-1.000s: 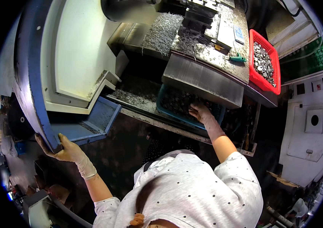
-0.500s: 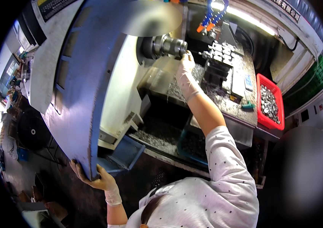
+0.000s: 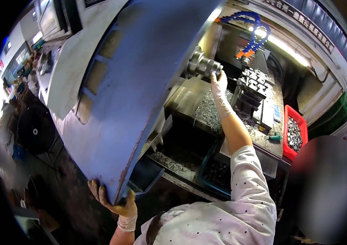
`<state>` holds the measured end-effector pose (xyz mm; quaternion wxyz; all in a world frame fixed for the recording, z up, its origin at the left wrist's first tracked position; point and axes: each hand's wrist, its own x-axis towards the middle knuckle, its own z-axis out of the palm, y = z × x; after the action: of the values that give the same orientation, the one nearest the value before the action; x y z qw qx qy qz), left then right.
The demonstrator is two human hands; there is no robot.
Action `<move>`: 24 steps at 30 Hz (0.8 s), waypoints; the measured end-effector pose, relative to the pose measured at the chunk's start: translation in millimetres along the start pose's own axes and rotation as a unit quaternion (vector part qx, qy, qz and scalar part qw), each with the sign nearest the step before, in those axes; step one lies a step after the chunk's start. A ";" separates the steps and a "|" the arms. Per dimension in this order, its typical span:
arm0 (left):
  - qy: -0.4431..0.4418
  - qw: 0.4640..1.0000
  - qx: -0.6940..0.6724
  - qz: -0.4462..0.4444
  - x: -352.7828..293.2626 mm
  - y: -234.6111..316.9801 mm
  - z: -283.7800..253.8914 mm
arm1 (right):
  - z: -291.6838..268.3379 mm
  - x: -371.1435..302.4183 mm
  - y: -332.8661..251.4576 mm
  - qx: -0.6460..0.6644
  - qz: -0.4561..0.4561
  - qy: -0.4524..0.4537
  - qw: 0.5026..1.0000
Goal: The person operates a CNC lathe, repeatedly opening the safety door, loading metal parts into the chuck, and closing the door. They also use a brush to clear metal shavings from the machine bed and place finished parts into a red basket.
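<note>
My left hand (image 3: 118, 204), in a stained pale glove, is closed around the lower corner of a large blue machine door (image 3: 112, 134), fingers on its outer side and thumb past the edge. My right arm reaches into the lathe's work space. There my gloved right hand (image 3: 219, 83) pinches at the front end of the round metal chuck (image 3: 201, 64). What lies between its fingertips is too small to make out. Right of this hand stands a tool block (image 3: 252, 96) topped with several bright metal tool holders (image 3: 257, 78).
Metal chips (image 3: 210, 110) lie below the chuck. A red basket (image 3: 305, 132) of small metal parts stands at the right, near a green-handled tool (image 3: 275, 137). Blue coolant hoses (image 3: 259, 26) with orange nozzles hang above. A blue bin (image 3: 145, 173) sits under the door.
The blue door has moved right relative to the machine and hides more of the pale inner wall. My left hand stays on its corner, my right hand at the chuck. The whole view has shifted.
</note>
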<state>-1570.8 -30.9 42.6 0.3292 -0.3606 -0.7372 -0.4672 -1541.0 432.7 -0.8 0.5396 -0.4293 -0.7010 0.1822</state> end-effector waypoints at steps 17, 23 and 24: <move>0.046 0.995 0.035 0.084 284.5 -132.4 13.4 | 7.2 -23.6 -63.7 0.047 0.076 0.197 0.976; 0.008 0.984 0.135 0.113 326.4 -149.8 36.4 | 7.9 -4.4 -26.7 0.079 0.089 0.148 0.982; -0.020 0.984 0.153 0.088 325.4 -148.3 35.2 | 11.5 -3.5 -25.0 0.107 0.100 0.123 0.982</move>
<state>-1870.8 29.6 231.0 0.4059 -0.3786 -0.7717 -0.3106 -1561.5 418.2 11.0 0.6434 -0.4563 -0.5592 0.2552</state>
